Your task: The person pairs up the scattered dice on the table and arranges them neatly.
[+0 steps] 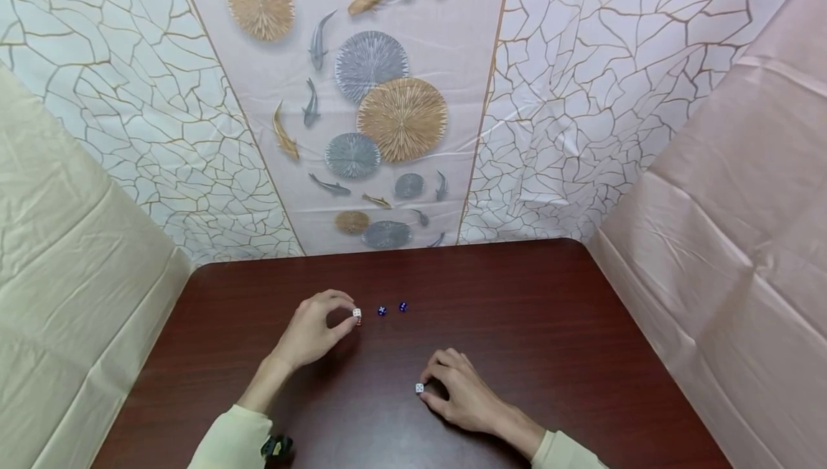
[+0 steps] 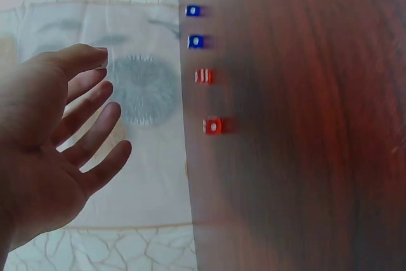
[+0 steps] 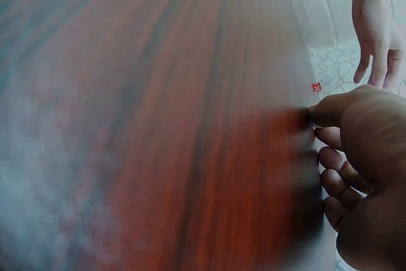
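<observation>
The left hand (image 1: 314, 330) and a white die (image 1: 357, 312) mostly hide a red die (image 1: 359, 322) in the head view, where the blue dice (image 1: 382, 311) bear pips too small to count. The right hand (image 3: 374, 163) conceals a second white die (image 1: 419, 388) from its wrist camera; the table (image 1: 517, 325) blurs there.
</observation>
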Demonstrator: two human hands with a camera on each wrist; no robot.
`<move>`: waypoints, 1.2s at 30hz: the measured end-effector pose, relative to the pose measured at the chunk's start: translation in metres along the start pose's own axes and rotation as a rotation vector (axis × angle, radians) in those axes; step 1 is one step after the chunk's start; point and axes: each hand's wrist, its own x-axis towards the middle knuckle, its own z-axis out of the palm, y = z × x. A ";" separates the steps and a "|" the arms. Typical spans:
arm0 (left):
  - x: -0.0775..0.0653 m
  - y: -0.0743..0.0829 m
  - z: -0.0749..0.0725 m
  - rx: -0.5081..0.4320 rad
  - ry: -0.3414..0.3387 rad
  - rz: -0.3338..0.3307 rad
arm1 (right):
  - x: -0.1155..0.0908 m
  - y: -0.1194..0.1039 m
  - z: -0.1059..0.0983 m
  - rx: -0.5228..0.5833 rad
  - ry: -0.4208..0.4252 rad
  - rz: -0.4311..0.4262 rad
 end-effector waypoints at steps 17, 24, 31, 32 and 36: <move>-0.031 0.032 0.036 -0.074 -0.160 0.095 | 0.001 0.000 0.000 -0.016 0.004 -0.003; -0.041 0.045 0.052 -0.106 -0.238 0.104 | 0.001 0.001 0.000 -0.017 -0.020 0.017; -0.049 0.057 0.065 -0.113 -0.283 0.118 | 0.000 0.001 0.000 -0.032 0.000 -0.005; -0.050 0.058 0.067 -0.111 -0.281 0.113 | 0.000 0.001 0.000 -0.029 -0.002 -0.003; -0.051 0.063 0.073 -0.088 -0.263 0.100 | 0.000 0.001 0.000 -0.013 -0.023 0.018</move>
